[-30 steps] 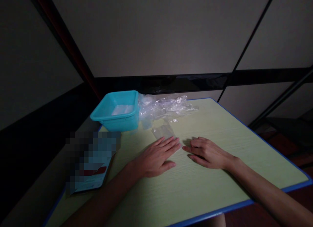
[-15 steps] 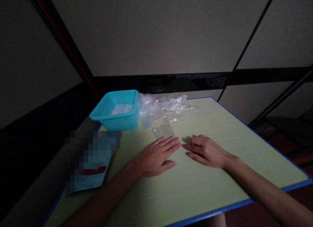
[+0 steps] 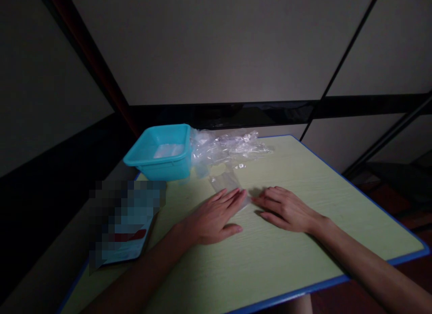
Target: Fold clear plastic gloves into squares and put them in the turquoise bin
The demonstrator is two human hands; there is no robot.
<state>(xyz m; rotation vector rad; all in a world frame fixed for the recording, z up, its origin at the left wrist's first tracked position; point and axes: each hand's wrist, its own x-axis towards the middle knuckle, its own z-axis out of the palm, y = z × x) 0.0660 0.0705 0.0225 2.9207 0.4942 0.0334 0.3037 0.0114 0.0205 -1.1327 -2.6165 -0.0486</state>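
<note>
A small clear plastic bag (image 3: 225, 180) lies flat on the pale green table (image 3: 270, 264). My left hand (image 3: 216, 217) rests palm down over the bag's near part, fingers stretched out and thumb apart. To its right, my right hand (image 3: 286, 209) lies on the table, its index finger pointing at the bag's right corner and its other fingers partly bent. Nothing shows in my right hand; whether its index fingertip touches the bag is hard to tell.
At the back left stands a turquoise basket (image 3: 165, 166) with whitish plastic inside. Crumpled clear plastic (image 3: 229, 145) lies beside it. A partly blurred tablet-like device (image 3: 131, 233) is at the left edge. A panelled wall borders the table's back.
The fingers of my left hand have drawn closer together, and more of the bag's right corner shows. My right hand has hardly moved.
</note>
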